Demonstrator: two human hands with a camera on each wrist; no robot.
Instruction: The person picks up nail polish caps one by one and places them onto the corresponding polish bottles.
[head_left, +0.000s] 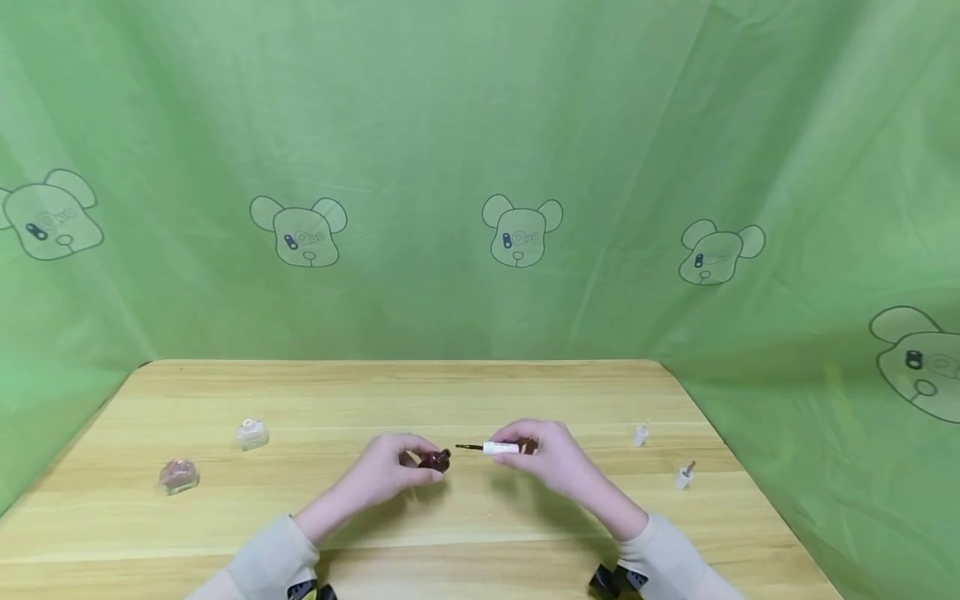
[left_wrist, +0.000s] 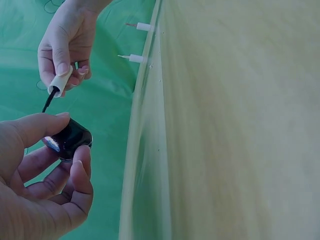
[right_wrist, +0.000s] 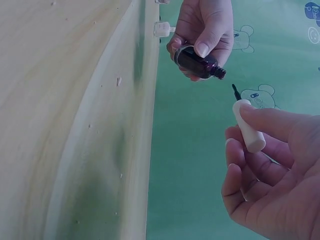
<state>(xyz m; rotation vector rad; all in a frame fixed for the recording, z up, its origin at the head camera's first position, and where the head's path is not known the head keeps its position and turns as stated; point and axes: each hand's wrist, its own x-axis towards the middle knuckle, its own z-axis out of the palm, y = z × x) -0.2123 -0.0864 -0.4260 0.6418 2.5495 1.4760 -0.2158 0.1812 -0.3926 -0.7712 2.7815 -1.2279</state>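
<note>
My left hand [head_left: 390, 468] grips a small dark red nail polish bottle [head_left: 435, 461] between thumb and fingers. The bottle is uncapped and tilted, its threaded neck pointing right toward the other hand, as the right wrist view shows. With my right hand [head_left: 551, 457] I pinch a white nail polish cap [head_left: 501, 448], its dark-coated brush [right_wrist: 235, 92] sticking out toward the bottle neck. A short gap separates the brush tip from the bottle mouth. Both hands are above the wooden table [head_left: 480, 533].
On the table's left lie a clear bottle [head_left: 252, 434] and a pinkish bottle [head_left: 178, 476], both without caps. Two white caps with brushes stand at the right, one farther back [head_left: 640, 435] and one nearer [head_left: 684, 477]. A green curtain [head_left: 420, 167] hangs behind.
</note>
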